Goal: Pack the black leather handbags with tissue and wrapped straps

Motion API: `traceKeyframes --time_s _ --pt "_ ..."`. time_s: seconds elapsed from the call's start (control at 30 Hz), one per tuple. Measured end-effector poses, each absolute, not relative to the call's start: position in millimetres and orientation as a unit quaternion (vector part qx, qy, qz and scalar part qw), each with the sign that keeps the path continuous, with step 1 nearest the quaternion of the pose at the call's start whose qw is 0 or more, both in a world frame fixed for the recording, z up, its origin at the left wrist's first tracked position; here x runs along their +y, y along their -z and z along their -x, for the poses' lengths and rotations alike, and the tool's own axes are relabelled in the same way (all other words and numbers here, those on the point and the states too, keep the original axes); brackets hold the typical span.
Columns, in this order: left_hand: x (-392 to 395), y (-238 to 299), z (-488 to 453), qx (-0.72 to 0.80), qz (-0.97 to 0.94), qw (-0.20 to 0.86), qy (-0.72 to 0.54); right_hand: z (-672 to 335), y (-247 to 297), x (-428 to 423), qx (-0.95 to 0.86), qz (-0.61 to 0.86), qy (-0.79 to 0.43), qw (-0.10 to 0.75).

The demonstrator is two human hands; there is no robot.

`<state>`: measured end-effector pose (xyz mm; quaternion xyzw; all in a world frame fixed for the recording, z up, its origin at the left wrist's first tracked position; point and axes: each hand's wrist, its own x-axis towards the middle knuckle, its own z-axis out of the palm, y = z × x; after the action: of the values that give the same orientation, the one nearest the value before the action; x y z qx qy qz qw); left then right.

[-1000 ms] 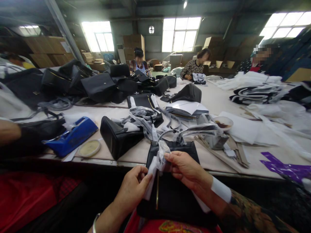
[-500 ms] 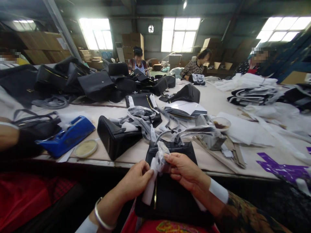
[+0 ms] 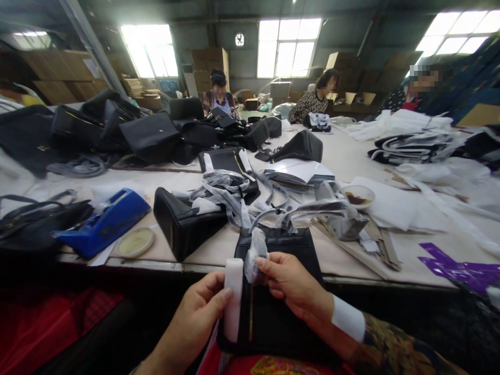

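Note:
A black handbag (image 3: 289, 312) with a gold zipper lies across my lap and leans on the table's edge. My left hand (image 3: 199, 307) pinches a strip of white foam (image 3: 233, 297) along the bag's left side, thumb on its face. In my right hand (image 3: 287, 278) is a clear plastic wrap (image 3: 255, 255), bunched around a part of the bag that I cannot make out, just above the zipper. Plastic-wrapped handles (image 3: 312, 211) stretch over the table behind the bag's top.
A blue tape dispenser (image 3: 105, 221) and a round shallow dish (image 3: 136, 241) stand at the left. Another black bag (image 3: 187, 224) lies beside them. Cardboard strips (image 3: 378, 245) and purple plastic (image 3: 449, 265) lie right. Several people sit across the table (image 3: 344, 156) behind piled bags.
The white foam strip now stands straighter, with my left hand moved a little left and lower. My right hand keeps the wrap, shifted slightly left. The arm at the far left has left the view.

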<state>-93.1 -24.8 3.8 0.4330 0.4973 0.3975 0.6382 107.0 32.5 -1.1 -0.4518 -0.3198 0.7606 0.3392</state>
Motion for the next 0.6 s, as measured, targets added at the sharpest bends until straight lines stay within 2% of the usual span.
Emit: traceKeyframes --time_s 0.27,0.4,0.6 --pt "-33 -2 74 0.525 -0.474 0.572 -0.415 -91 5 9 -0.504 0.439 -0.662 0.339" --pt "-31 8 67 0.556 -0.458 0.576 -0.387 -104 9 8 -0.557 0.427 -0.632 0.33" --pt "-30 5 61 0.564 -0.491 0.574 -0.332 -109 12 7 -0.515 0.441 -0.686 0.263"
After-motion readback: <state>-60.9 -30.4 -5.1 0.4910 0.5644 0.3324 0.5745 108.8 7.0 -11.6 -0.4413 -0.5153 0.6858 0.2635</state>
